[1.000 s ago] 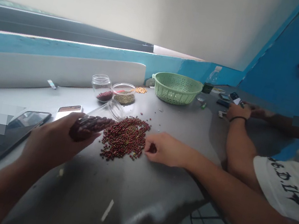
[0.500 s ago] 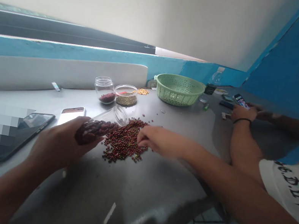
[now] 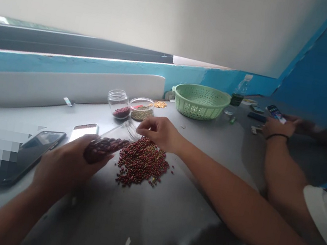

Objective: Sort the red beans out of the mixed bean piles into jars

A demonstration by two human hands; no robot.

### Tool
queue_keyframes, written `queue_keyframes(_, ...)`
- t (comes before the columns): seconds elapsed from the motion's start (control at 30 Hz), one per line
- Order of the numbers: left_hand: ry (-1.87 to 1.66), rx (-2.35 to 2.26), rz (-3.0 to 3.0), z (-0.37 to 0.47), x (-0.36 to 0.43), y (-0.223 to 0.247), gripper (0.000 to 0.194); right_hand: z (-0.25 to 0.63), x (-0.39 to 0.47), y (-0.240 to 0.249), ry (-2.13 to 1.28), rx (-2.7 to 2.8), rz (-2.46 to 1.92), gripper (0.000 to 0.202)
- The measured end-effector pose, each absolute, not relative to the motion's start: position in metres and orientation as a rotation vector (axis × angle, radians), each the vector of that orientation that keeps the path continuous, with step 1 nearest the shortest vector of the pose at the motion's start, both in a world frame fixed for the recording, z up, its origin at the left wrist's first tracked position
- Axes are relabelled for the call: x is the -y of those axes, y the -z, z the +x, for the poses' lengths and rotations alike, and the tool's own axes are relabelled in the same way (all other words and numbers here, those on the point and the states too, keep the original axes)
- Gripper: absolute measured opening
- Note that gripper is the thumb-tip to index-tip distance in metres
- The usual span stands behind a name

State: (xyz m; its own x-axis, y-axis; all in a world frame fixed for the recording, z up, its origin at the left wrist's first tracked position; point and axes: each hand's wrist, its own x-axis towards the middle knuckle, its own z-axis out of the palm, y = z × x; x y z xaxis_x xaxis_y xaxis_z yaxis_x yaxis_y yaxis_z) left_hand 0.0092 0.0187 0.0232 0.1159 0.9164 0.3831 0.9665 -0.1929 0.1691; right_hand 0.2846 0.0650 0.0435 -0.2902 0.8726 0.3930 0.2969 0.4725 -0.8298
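Observation:
My left hand [image 3: 63,162] is wrapped round a clear jar [image 3: 131,130] of large dark-red beans [image 3: 105,146]. The jar lies tilted, its mouth towards the right and away from me. At that mouth is my right hand [image 3: 161,132], thumb and fingers pinched together; whatever may be between the fingertips is too small to make out. Just below it, a pile of small red beans [image 3: 143,163], with some greenish ones mixed in, is spread on the grey table [image 3: 166,212].
Behind stand a jar with reddish beans [image 3: 121,111], a round container of green beans [image 3: 141,112], yellow kernels [image 3: 160,104] and a green basket [image 3: 201,104]. Two phones [image 3: 85,129] lie left. At right, another person's hand [image 3: 279,128] holds a phone [image 3: 276,113]. A bottle [image 3: 238,95] stands behind.
My right hand has gone from the right side of the bean pile up and left to the jar's mouth. The left hand still holds the jar; the view has shifted slightly.

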Motion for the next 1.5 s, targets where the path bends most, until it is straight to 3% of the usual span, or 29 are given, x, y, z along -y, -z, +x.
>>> queue_keyframes(0.13,0.702,1.998,-2.165,0.010,-0.022,-0.025,0.063,0.288,-0.069,-0.032,-0.783,1.749,-1.147,0.031)
queue_keyframes(0.3,0.885,1.944,-2.156,0.011,-0.015,-0.032,0.054,0.279,-0.064,-0.023,-0.813,2.172,-1.318,0.009)
queue_keyframes(0.63,0.702,1.837,-2.186,0.008,-0.015,-0.027,0.060,0.281,-0.067,-0.019,-0.800,2.263,-1.321,0.019)
queue_keyframes(1.17,0.717,1.854,-2.249,0.009,-0.013,-0.030,0.060,0.289,-0.060,-0.030,-0.755,2.437,-1.281,0.028)
queue_keyframes(1.5,0.689,1.829,-2.279,0.010,-0.013,-0.030,0.066,0.284,-0.060,-0.029,-0.691,2.413,-1.329,0.013)
